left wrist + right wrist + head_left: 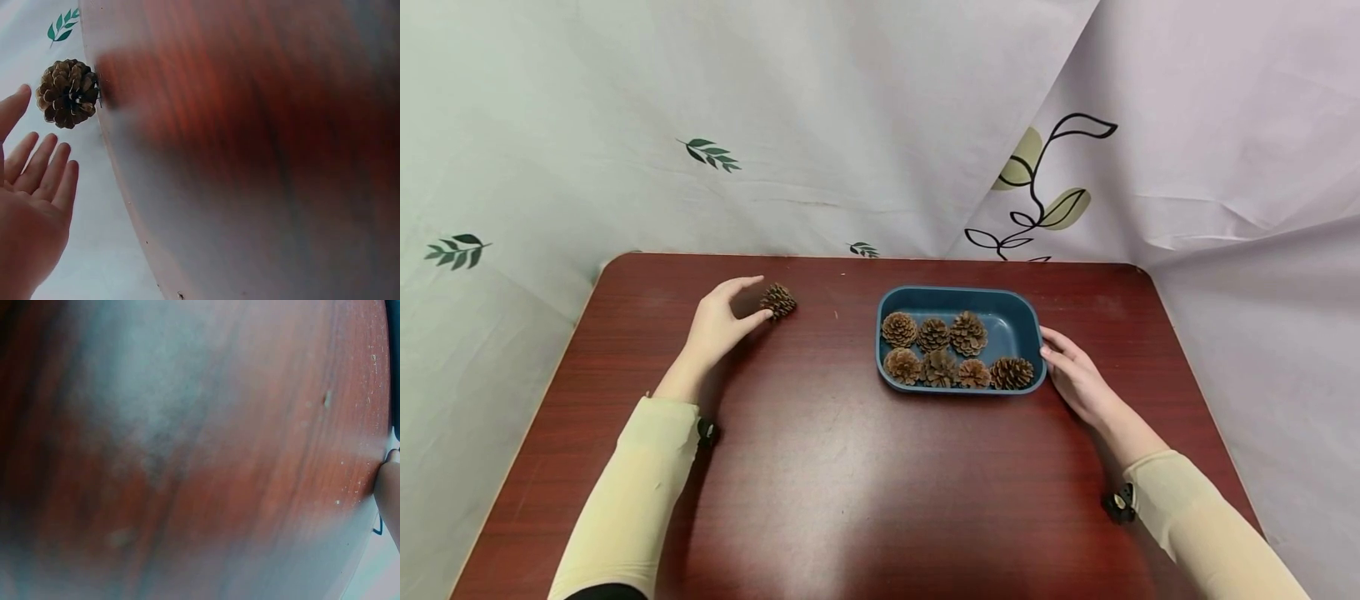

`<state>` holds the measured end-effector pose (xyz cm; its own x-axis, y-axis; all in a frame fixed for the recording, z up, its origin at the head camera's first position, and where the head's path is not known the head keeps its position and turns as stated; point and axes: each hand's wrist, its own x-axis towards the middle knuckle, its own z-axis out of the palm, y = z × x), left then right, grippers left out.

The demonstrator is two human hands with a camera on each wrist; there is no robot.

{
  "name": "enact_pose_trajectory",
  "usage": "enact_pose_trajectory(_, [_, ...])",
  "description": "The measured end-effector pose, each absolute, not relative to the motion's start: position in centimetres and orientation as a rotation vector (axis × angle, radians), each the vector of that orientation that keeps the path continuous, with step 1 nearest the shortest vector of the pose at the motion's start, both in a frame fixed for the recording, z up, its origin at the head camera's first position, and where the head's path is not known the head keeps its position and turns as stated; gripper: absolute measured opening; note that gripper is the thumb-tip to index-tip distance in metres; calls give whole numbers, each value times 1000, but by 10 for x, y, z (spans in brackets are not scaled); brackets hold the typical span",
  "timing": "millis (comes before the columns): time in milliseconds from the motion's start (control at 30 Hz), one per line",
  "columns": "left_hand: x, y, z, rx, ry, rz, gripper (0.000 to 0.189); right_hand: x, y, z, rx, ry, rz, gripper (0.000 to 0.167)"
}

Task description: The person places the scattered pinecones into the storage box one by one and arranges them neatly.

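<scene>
A brown pine cone (pixel 778 301) lies on the table toward the back left. My left hand (pixel 718 321) reaches to it, thumb tip right at its near side and fingers spread apart behind it. In the left wrist view the fingers (pixel 44 169) are extended, with a gap between them and the cone (pixel 67 94). At the right end of a blue plastic bin (pixel 958 292), my right hand (pixel 1078 375) holds the rim with thumb and fingers. Several pine cones (pixel 935 335) sit inside the bin, mostly toward its left and front. The right wrist view catches only the thumb (pixel 390 481) beside the bin's dark edge.
The dark red wooden table (pixel 820 475) has rounded back corners. White cloth (pixel 850 125) with leaf prints hangs behind it and along both sides. Dark wrist cameras (pixel 1122 503) sit on the light sleeves.
</scene>
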<state>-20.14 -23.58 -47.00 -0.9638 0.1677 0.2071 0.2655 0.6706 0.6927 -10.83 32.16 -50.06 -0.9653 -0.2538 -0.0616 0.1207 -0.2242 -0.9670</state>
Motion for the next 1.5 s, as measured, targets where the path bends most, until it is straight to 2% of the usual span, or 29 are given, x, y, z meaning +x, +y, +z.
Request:
enact_pose_trajectory(600, [-211,-241,-479,-334,-2923,-1281,67,-109,321,-499,-166,1794,-2264,36])
enact_pose_trajectory(1500, [-218,-241,-491,-316,-2884,-1340,54,-108,320,-498,-125,1798,-2262,34])
